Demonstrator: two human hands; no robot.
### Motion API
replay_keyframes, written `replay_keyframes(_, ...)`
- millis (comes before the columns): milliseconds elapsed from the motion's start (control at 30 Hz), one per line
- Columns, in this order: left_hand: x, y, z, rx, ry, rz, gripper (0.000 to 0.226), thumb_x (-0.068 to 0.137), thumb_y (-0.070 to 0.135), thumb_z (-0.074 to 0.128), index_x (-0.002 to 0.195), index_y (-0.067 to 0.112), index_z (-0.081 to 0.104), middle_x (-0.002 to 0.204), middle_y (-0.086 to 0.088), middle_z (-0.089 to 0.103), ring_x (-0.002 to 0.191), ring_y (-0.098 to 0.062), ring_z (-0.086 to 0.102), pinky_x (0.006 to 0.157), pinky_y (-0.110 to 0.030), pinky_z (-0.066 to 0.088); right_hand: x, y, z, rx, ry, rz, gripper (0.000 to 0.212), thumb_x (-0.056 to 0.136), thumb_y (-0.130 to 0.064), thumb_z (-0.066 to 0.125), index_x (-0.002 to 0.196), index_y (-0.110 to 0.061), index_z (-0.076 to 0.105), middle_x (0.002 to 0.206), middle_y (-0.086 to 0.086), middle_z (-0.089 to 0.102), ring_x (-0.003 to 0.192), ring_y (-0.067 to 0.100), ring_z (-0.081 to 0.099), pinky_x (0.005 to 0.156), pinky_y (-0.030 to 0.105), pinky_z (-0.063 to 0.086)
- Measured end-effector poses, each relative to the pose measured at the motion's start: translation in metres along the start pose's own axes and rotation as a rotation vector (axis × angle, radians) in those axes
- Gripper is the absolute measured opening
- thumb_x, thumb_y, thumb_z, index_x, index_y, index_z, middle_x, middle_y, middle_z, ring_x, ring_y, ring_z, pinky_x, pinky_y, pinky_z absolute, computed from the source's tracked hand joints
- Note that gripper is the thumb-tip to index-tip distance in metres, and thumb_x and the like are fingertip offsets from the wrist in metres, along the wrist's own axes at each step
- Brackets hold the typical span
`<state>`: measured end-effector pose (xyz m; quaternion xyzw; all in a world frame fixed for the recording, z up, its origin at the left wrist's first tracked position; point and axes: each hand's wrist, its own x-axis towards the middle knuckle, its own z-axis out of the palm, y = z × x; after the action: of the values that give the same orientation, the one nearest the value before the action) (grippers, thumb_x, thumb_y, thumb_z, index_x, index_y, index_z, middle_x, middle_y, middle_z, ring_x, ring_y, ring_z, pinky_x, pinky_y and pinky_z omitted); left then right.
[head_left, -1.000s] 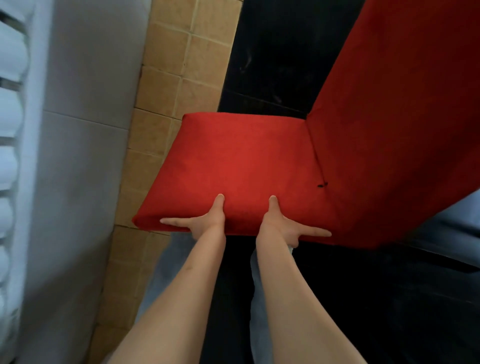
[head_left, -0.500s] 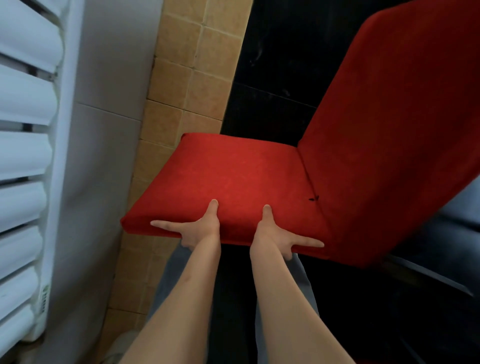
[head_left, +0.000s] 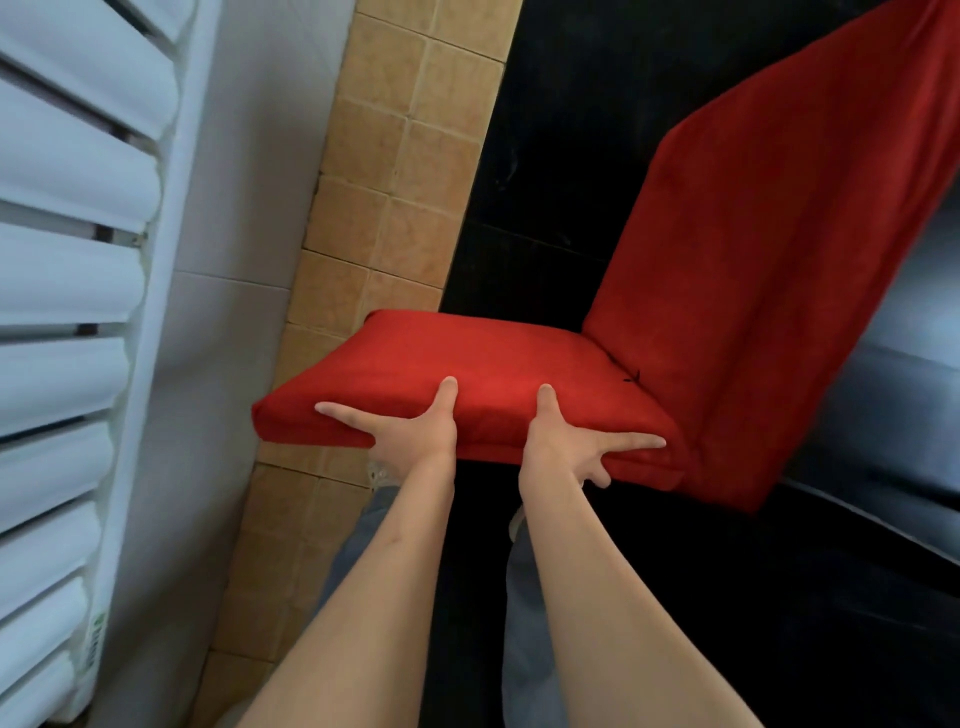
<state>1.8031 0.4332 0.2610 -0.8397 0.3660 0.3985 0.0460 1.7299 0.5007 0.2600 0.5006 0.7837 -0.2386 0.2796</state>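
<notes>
one thick, velvety red cushion (head_left: 493, 353) — left hand (head_left: 415, 436), right hand (head_left: 563, 447) grip it.

Home: white radiator (head_left: 67, 312), tiled floor (head_left: 374, 234)

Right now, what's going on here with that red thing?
A person grips the near edge of a red cushion with both hands. The left hand and the right hand each have the thumb on top and the fingers along or under the edge. The flat part appears lifted above the tan tiles, and its back section rises to the right. A white radiator stands at the left.
</notes>
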Motion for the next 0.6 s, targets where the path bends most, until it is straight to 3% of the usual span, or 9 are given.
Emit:
replay_keyframes(300,-0.009,0.025,0.013,-0.093,-0.004,0.044,0.142,0.059,0.052,0.086,0.14,0.046,-0.029,0.135,-0.027,0.043,0.104,-0.038,0.06,0.083,-0.045,0.051,0.003,-0.025,0.003,-0.002,-0.004,-0.075,0.139,0.064,-0.059,0.08,0.136,-0.044,-0.038,0.133,0.03,0.028,0.072,0.03,0.06,0.08,0.043,0.052)
replay_keyframes(533,-0.011,0.028,0.015,-0.076,0.0,0.032,0.141,0.06,0.053,0.085,0.141,0.044,-0.03,0.136,-0.029,0.041,0.104,-0.038,0.06,0.08,-0.041,0.049,0.003,-0.032,0.002,-0.035,-0.007,-0.094,0.139,0.064,-0.063,0.078,0.135,-0.042,-0.04,0.126,0.029,0.03,0.064,0.025,0.055,0.068,0.037,0.046)
replay_keyframes(600,-0.012,0.036,0.017,-0.058,0.006,0.04,0.14,0.06,0.055,0.084,0.14,0.044,-0.031,0.136,-0.029,0.041,0.102,-0.038,0.061,0.078,-0.04,0.049,0.002,-0.04,0.002,-0.031,-0.022,-0.118,0.138,0.065,-0.06,0.079,0.136,-0.043,-0.039,0.128,0.03,0.029,0.063,0.024,0.056,0.072,0.037,0.051)
